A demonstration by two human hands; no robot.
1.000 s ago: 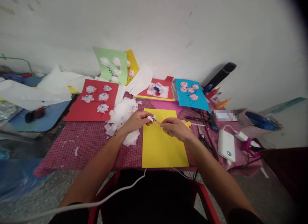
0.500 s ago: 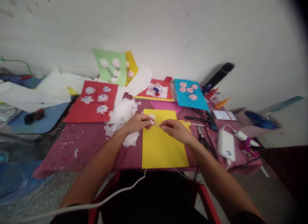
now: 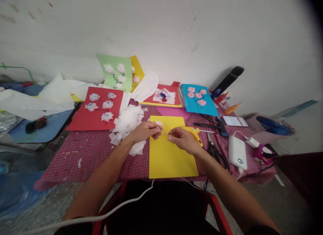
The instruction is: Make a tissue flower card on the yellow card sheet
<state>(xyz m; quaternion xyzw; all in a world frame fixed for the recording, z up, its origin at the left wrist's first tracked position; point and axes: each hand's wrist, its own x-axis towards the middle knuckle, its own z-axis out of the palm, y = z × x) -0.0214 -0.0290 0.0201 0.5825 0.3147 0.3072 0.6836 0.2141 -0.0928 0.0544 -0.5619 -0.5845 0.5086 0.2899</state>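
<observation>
Over a yellow paper sheet [image 3: 173, 161], both hands are closed. My right hand [image 3: 183, 140] pinches one end of a thin stick [image 3: 165, 133]. At the stick's other end, my left hand [image 3: 145, 131] pinches a small white tissue piece, mostly hidden by the fingers. A whitish tuft [image 3: 158, 123] lies near the sheet's top left corner. Beside my left wrist is a heap of white tissue pieces [image 3: 129, 118]. A yellow glue gun [image 3: 192, 130] lies just behind my right hand.
Red card [image 3: 82, 120], green card [image 3: 101, 64] and blue card [image 3: 210, 105] carry tissue flowers. Tissue with blue and red paint [image 3: 171, 97] lies at the back. Scissors [image 3: 214, 150], a white power bank [image 3: 237, 152] and a phone [image 3: 235, 121] are on the right. A white cable [image 3: 118, 204] crosses my lap.
My right hand has turned slightly and its fingers have shifted on the stick, uncovering more of the glue gun. My left hand has closed further over the tissue. The view has shifted slightly.
</observation>
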